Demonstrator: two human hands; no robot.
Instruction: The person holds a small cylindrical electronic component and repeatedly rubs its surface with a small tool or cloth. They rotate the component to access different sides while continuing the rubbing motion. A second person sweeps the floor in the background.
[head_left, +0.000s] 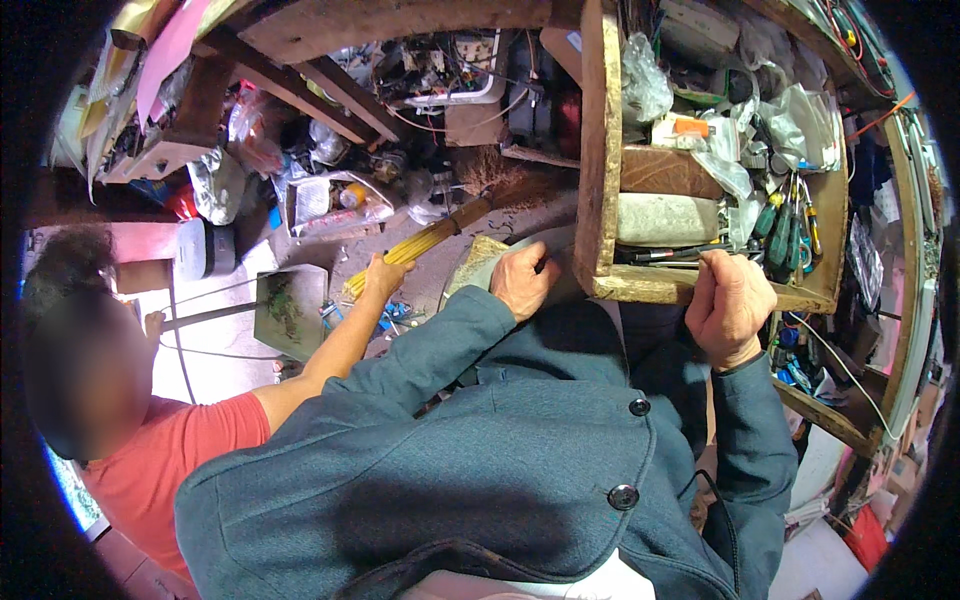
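From my remote station I log one wooden drawer (645, 284): open-topped, roughly rectangular, its thick brown walls scuffed and darkly stained along the edges. It lies right of centre in my head view, front board toward the lower edge, interior crowded; I cannot tell what supports it.

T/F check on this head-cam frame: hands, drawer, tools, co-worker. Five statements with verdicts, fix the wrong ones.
1. The person's right hand is on the near edge of the wooden drawer. True.
2. The person's left hand is inside the drawer. False: it is outside, to the left of it.
3. Green-handled screwdrivers lie toward the right side of the drawer. True.
4. The co-worker in the red T-shirt has a hand on the broom. True.
5. The dustpan is to the right of the broom. False: it is to the left.
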